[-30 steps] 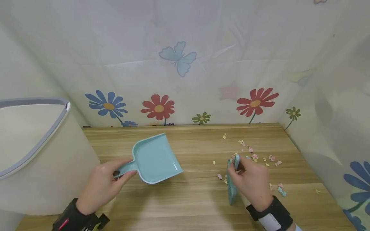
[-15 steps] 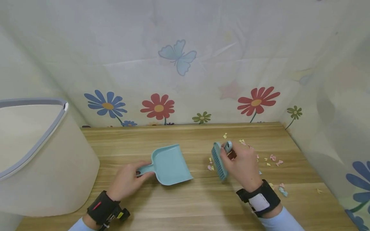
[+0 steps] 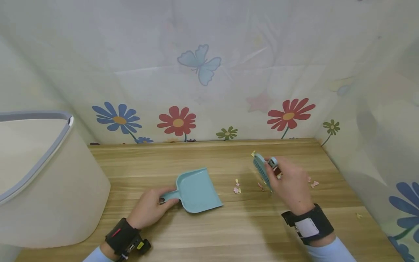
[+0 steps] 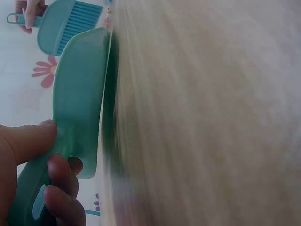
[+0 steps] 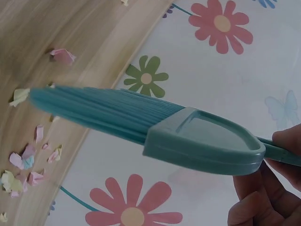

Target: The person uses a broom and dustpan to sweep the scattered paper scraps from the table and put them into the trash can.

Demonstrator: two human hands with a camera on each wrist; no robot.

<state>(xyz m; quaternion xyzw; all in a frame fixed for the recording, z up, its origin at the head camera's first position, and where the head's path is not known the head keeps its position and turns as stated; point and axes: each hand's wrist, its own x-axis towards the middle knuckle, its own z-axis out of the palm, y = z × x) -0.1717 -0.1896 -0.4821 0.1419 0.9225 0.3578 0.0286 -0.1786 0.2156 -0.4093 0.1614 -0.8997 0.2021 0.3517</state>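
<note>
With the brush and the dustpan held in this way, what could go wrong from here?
The dustpan seems slightly raised off the table, so paper scraps might slip underneath. The scraps lie scattered, so quick strokes of the brush might flick some away from the dustpan.

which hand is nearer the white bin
Left. The left hand grips the dustpan to the right of the bin, not touching it; the right hand holds the brush farther off, beyond the dustpan.
</note>
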